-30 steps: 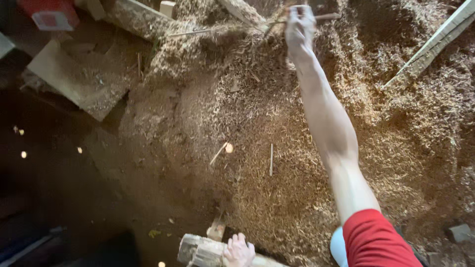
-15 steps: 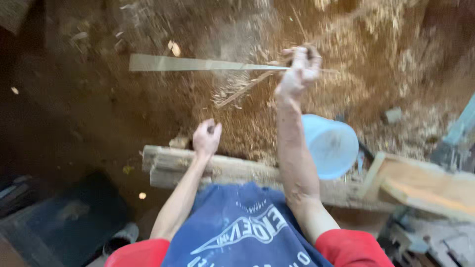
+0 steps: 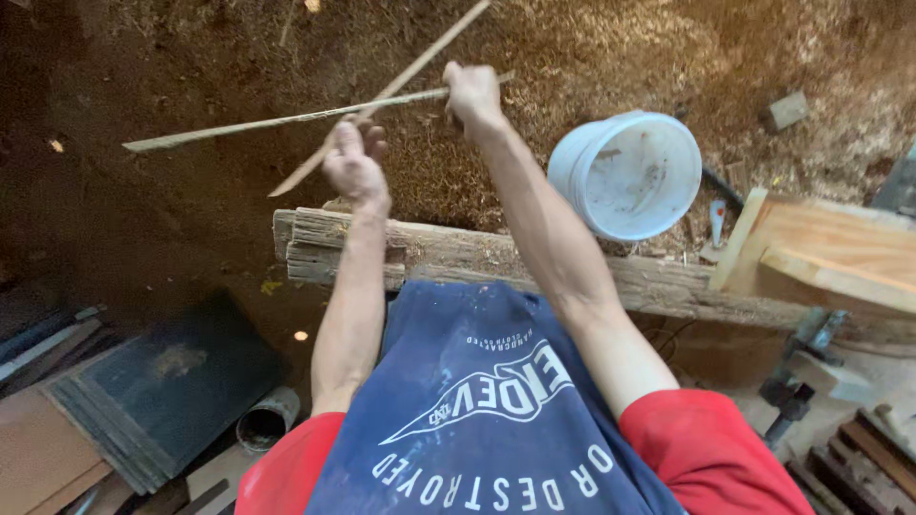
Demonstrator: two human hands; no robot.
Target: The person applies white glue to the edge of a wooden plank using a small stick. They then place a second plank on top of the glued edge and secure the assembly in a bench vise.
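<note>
A wide bed of sawdust (image 3: 592, 57) covers the floor across the top and right, fading into dark, shadowed ground on the left where little can be made out. A rough, weathered wooden beam (image 3: 458, 257) lies across the middle, its right end running behind a pale wooden block (image 3: 821, 253) that is cut off at the right edge. A dark blue apron (image 3: 477, 410) fills the bottom, hiding whatever lies under it. At lower left, a stack of dark flat sheets (image 3: 143, 401) runs out of view, with a small metal can (image 3: 265, 422) beside it. A white bucket (image 3: 630, 176) stands tilted on the sawdust just beyond the beam, its inside stained.

Both arms stretch out over the beam. The right hand (image 3: 472, 95) is clenched round a long thin stick (image 3: 277, 121) that runs leftward, nearly level. The left hand (image 3: 351, 162) grasps a second thin stick (image 3: 401, 84), slanting up to the right and cut off at the top edge. The two sticks cross between the hands, above the sawdust.
</note>
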